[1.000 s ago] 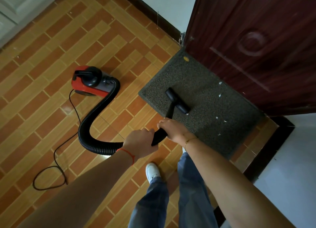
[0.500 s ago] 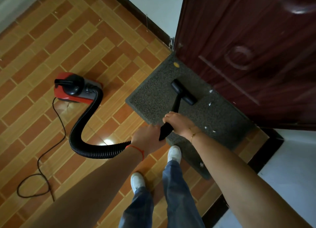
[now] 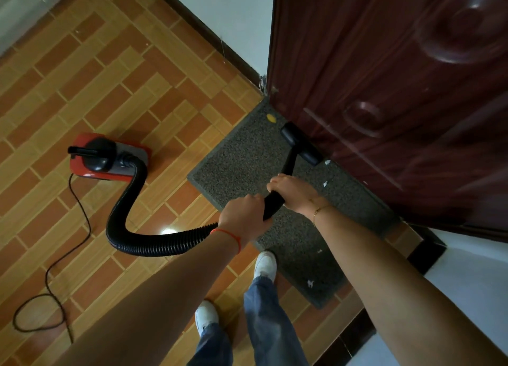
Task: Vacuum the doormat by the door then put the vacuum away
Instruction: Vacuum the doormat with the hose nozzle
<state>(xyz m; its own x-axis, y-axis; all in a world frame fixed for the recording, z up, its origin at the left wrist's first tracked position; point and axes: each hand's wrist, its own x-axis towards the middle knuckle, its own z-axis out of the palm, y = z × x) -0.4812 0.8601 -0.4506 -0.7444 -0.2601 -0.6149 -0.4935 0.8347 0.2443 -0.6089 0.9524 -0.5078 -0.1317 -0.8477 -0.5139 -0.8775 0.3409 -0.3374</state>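
Observation:
A dark grey doormat (image 3: 242, 159) lies on the tiled floor against a dark red door (image 3: 384, 91). The black vacuum nozzle (image 3: 301, 143) rests on the mat's far edge, right by the door. My left hand (image 3: 243, 214) grips the rear of the black wand where the ribbed hose (image 3: 143, 236) joins it. My right hand (image 3: 292, 191) grips the wand (image 3: 288, 165) a little further forward. The hose curves back to the red and black vacuum body (image 3: 107, 156) on the floor to the left. Small white scraps (image 3: 325, 183) and a yellow bit (image 3: 270, 117) lie on the mat.
The vacuum's black power cord (image 3: 52, 272) loops over the orange tiles at the left. My two white shoes (image 3: 264, 264) stand at the mat's near edge. A white wall with dark skirting (image 3: 209, 33) runs behind. A dark threshold strip (image 3: 423, 253) lies at the right.
The nozzle has slid across the mat away from me, from the middle up to the door's edge. Both hands kept their grip, and my feet stepped closer to the mat.

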